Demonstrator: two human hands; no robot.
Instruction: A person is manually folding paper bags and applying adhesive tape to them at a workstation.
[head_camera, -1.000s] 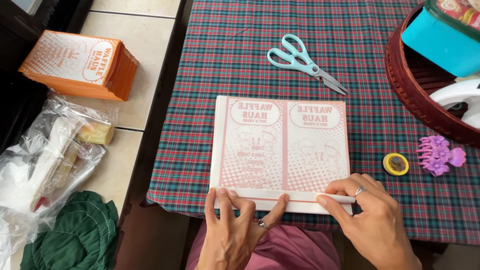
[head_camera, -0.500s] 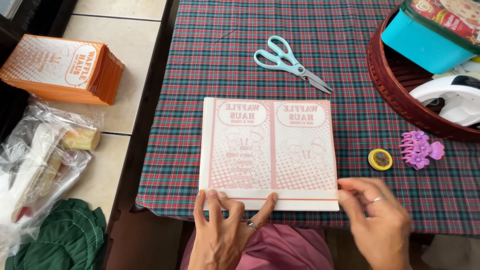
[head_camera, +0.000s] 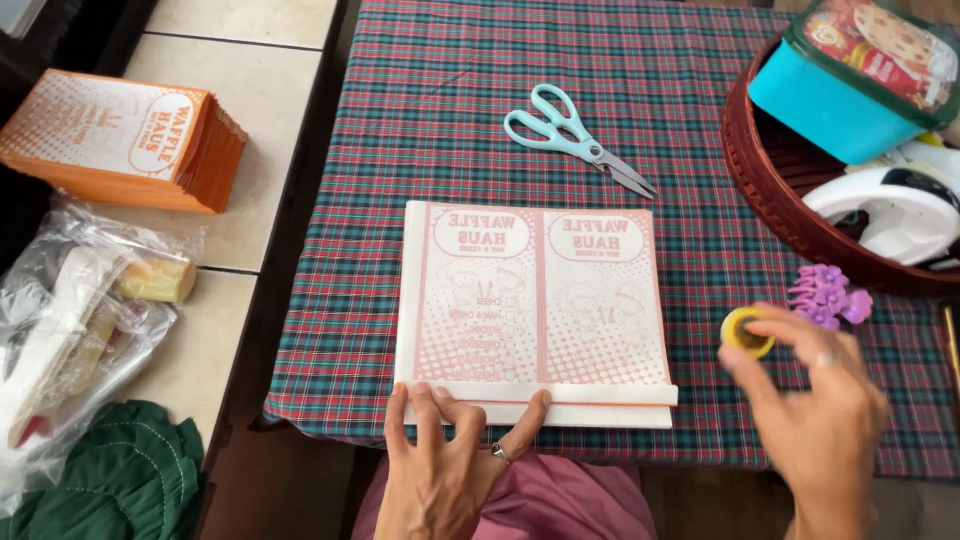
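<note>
Viewpoint: worn on the head, aimed steeply down.
Range: close.
Framing: plaid tablecloth at centre, tiled floor at upper left.

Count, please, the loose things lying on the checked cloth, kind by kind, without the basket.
Scissors: 1
Printed paper sheet, held by the left hand: 1
Yellow tape roll, at the right hand: 1
Purple hair clip: 1
Total: 4

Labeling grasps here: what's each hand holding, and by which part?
Left hand presses flat on the folded bottom edge of the printed paper sheet, pinning it, not gripping. Right hand has fingertips on the rim of the small yellow tape roll; whether it is lifted cannot be told.
</note>
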